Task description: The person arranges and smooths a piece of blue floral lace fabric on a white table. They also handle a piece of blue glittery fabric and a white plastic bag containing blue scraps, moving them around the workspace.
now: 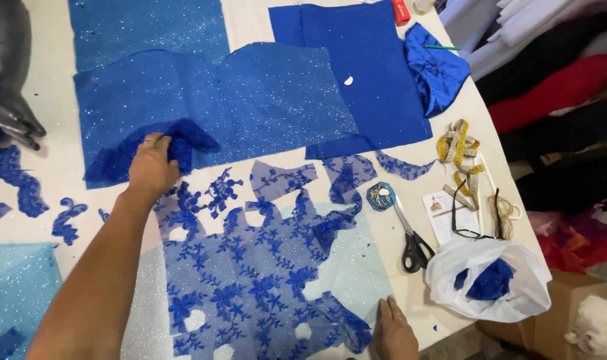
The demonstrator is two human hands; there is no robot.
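Floral lace (263,280) under hands; left (153,167) grips glittery fabric (217,100).

The glitter fabric (250,100) in the upper middle of the frame is royal blue cloth, speckled with fine sparkle. The left hand (153,167) bunches a piece of blue lace (187,143) on it, openwork and matt. Lower middle, the embroidered lace panel (263,280) is sheer net with raised floral stitching, holes cut through it, over pale glittery tulle (347,267). The plain blue cloth (370,73) at top looks smooth and matt; the satin piece (440,70) beside it is glossy. The scissors (410,237) have shiny metal blades and black plastic handles. At lower right the plastic bag (490,283) is thin, white, crinkled. The counter (50,87) is matt cream.
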